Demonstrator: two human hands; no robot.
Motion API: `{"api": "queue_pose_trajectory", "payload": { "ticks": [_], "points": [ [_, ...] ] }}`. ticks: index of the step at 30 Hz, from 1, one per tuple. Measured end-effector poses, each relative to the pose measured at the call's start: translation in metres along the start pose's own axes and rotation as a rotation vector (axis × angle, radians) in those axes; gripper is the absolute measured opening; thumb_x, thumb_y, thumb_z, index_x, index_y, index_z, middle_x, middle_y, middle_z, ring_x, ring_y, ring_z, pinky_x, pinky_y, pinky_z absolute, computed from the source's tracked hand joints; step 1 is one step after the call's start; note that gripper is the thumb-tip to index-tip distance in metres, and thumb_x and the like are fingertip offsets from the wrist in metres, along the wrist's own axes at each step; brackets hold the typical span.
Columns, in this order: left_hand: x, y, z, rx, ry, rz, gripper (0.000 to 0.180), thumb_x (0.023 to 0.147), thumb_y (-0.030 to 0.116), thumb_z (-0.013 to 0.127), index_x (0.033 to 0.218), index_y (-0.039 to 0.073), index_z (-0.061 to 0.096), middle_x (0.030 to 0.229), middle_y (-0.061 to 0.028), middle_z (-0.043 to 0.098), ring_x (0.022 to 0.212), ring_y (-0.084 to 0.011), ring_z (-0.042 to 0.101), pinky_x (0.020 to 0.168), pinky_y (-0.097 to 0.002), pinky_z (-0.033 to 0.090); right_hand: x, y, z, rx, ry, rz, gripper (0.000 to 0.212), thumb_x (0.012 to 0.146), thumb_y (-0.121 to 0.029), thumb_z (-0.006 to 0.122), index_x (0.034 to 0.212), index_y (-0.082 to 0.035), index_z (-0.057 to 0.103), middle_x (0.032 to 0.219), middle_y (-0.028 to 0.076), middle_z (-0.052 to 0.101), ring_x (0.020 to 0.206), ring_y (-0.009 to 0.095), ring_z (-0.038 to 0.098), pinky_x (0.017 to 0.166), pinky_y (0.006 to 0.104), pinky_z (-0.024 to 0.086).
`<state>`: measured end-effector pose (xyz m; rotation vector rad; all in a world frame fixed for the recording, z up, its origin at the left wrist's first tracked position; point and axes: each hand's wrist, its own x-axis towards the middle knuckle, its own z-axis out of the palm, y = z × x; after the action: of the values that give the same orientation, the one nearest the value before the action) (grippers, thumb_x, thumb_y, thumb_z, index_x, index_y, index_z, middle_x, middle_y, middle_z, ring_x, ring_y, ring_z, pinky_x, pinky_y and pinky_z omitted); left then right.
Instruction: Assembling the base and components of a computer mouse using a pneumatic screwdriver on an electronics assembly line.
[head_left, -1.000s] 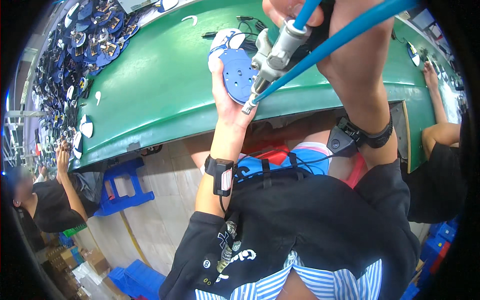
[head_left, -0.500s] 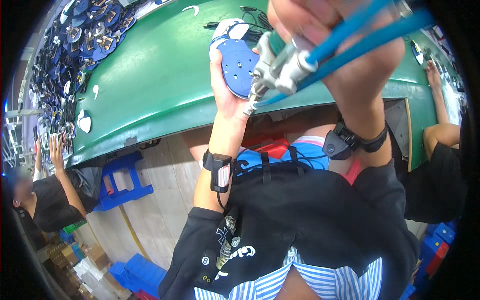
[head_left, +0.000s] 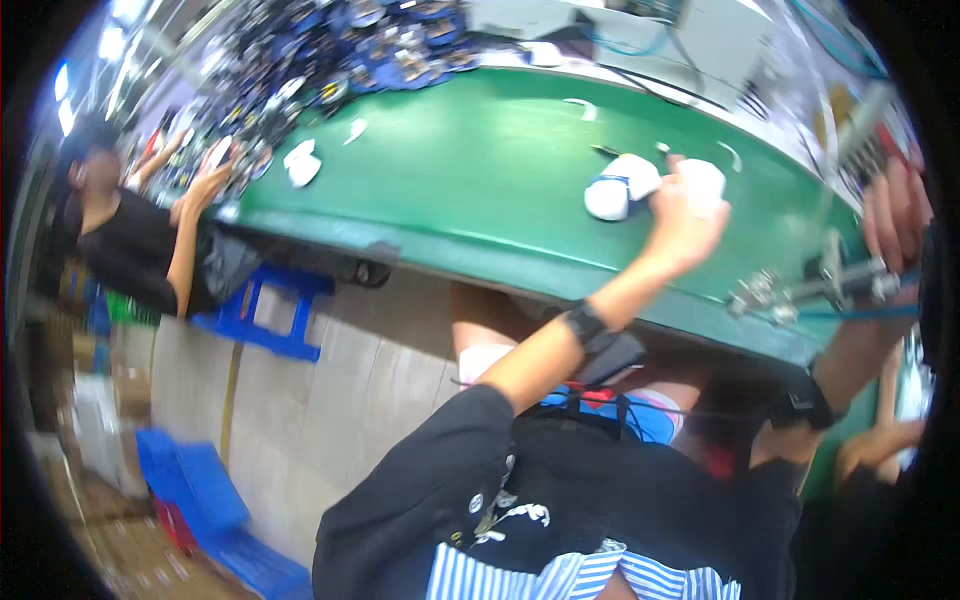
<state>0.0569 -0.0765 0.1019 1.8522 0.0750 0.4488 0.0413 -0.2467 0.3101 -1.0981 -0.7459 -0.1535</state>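
My left hand (head_left: 685, 225) is over the bench, its fingers closed on a white rounded shell (head_left: 704, 186) that looks like part of a computer mouse. Just left of it on the green top lies another white mouse-like piece (head_left: 622, 188) with a dark blue cable across it. At the far right my right hand (head_left: 893, 215) is curled round a metal air tool (head_left: 800, 288) with a blue hose; its grip is partly smeared and cut by the picture's rim. The tool's metal fittings point left over the bench edge.
A heap of blue and dark parts with cables (head_left: 350, 50) covers the bench's far left. Small white curved pieces (head_left: 581, 108) lie about. A co-worker (head_left: 130, 220) sits at left, near a blue stool (head_left: 265, 310). Grey equipment (head_left: 690, 50) stands behind the bench.
My view has swung. The blue-bottomed piece my left hand held bottom up no longer shows that way; that hand is now on a white shell. My right hand and the tool have moved away rightward.
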Motion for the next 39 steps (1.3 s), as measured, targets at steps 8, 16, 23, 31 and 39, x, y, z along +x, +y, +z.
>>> {"api": "queue_pose_trajectory", "payload": {
  "ticks": [8, 16, 23, 31, 39],
  "points": [
    [-0.049, -0.043, -0.047, 0.44, 0.026, 0.496, 0.049, 0.084, 0.022, 0.071, 0.123, -0.004, 0.058, 0.124, -0.0241, 0.048, 0.119, -0.0396, 0.046, 0.102, -0.0474, 0.043, -0.008, 0.035, 0.003, -0.041, -0.295, 0.168, 0.02, 0.102, -0.012, 0.054, 0.117, -0.003, 0.044, 0.062, -0.007, 0.035, 0.044, 0.002, 0.033, 0.044, 0.0171, 0.032],
    [-0.091, -0.044, -0.098, 0.719, 0.072, 0.523, 0.025, 0.083, 0.02, 0.069, 0.098, 0.002, 0.06, 0.107, -0.0173, 0.053, 0.107, -0.0344, 0.052, 0.092, -0.0446, 0.045, -0.013, 0.078, 0.072, 0.194, -0.179, 0.232, 0.018, 0.101, -0.009, 0.053, 0.114, -0.001, 0.044, 0.062, -0.006, 0.034, 0.045, 0.002, 0.03, 0.045, 0.0193, 0.029],
    [-0.098, -0.038, -0.094, 0.795, 0.106, 0.48, 0.017, 0.083, 0.018, 0.066, 0.082, 0.006, 0.053, 0.081, -0.0112, 0.057, 0.083, -0.0276, 0.058, 0.076, -0.0401, 0.045, -0.004, 0.097, 0.106, 0.142, -0.196, 0.218, 0.027, 0.093, -0.018, 0.065, 0.108, -0.002, 0.048, 0.058, -0.005, 0.039, 0.042, 0.005, 0.035, 0.041, 0.0202, 0.028],
    [-0.09, -0.037, -0.093, 0.785, -0.003, 0.397, 0.017, 0.087, 0.017, 0.065, 0.081, 0.006, 0.053, 0.071, -0.0096, 0.059, 0.069, -0.0282, 0.061, 0.065, -0.041, 0.05, 0.049, 0.114, 0.1, 0.07, -0.139, 0.199, 0.033, 0.09, -0.024, 0.07, 0.113, -0.004, 0.055, 0.062, -0.008, 0.042, 0.047, 0.001, 0.038, 0.043, 0.0192, 0.027],
    [-0.086, -0.03, -0.085, 0.791, -0.042, 0.359, 0.02, 0.087, 0.016, 0.066, 0.076, 0.006, 0.053, 0.069, -0.0102, 0.056, 0.067, -0.0286, 0.06, 0.06, -0.0423, 0.05, 0.073, 0.105, 0.075, 0.014, -0.203, 0.164, 0.03, 0.087, -0.027, 0.071, 0.104, -0.003, 0.061, 0.061, -0.006, 0.047, 0.046, 0.002, 0.041, 0.044, 0.0198, 0.031]
  ]
}}
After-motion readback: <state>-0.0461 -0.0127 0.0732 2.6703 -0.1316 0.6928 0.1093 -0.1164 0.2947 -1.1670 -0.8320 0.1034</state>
